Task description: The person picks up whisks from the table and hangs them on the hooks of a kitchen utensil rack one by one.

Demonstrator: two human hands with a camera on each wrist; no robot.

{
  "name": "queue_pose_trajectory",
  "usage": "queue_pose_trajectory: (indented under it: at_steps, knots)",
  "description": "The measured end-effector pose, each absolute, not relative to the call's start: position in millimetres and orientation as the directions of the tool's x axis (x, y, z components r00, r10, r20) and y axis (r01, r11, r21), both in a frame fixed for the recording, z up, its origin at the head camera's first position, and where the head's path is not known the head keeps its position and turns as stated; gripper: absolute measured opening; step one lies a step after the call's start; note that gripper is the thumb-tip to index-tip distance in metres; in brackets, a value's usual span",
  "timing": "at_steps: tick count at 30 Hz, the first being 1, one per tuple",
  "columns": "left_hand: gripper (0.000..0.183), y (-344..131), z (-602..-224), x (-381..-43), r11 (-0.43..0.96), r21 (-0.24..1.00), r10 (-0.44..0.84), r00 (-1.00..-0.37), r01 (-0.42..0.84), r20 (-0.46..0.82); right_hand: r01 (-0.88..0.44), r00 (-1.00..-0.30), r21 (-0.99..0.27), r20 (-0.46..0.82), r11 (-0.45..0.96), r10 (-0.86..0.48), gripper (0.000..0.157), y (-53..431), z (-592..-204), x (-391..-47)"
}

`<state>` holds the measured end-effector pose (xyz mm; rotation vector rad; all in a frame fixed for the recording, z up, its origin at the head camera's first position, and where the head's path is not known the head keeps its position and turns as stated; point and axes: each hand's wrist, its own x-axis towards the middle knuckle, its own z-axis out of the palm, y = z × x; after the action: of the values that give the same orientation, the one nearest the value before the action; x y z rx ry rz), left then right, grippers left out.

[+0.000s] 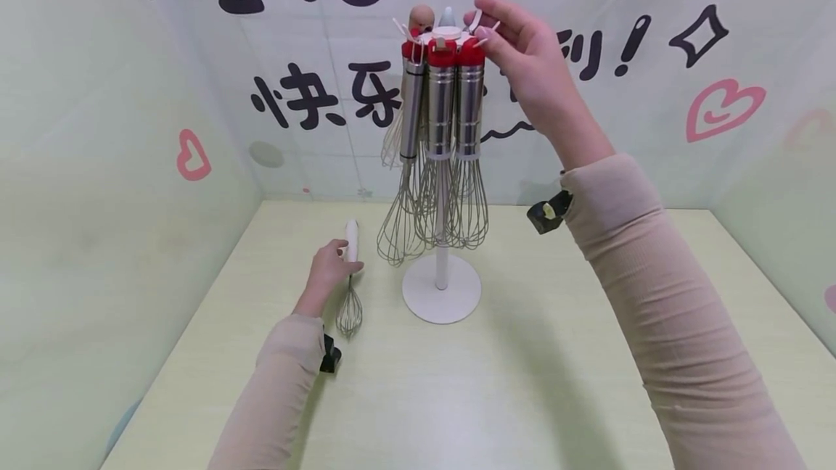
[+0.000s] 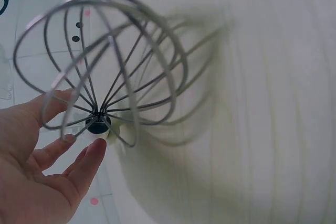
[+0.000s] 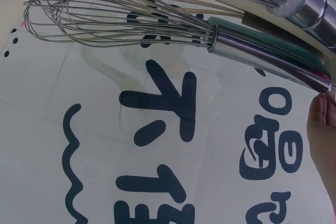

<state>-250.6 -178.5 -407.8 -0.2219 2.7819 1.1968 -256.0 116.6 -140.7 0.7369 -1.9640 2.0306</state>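
A small wire whisk point(image 1: 350, 310) with a white handle is down at the left of the table. My left hand point(image 1: 329, 267) holds it at the handle, with the thumb across the lower end. In the left wrist view, the wire loops point(image 2: 131, 66) stand in front of the fingers point(image 2: 86, 163). A white stand point(image 1: 442, 270) carries several hanging whisks with steel handles and red-topped ends. At the stand's top right, my right hand point(image 1: 532, 56) pinches the hanging loop of a steel-handled whisk point(image 3: 268, 56). The fingers point(image 3: 317, 111) show right at that handle's end.
The stand's round white base point(image 1: 427, 307) rests on the pale table point(image 1: 457, 397). White hooks point(image 1: 401, 26) stick out from its top. Behind stands a printed wall point(image 1: 326, 165) with large dark writing; side walls rise left and right.
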Motion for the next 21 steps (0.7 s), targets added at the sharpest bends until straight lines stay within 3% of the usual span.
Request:
queue_pose_trajectory:
  at_steps: [21]
  knots:
    - [0.064, -182.5, -417.3, -245.2, 0.65, 0.74, -0.079, -0.984, -0.174, -0.162, -0.519, -0.828, -0.842, 0.538, -0.146, -0.161, 0.039, 114.4, -143.3, -260.5]
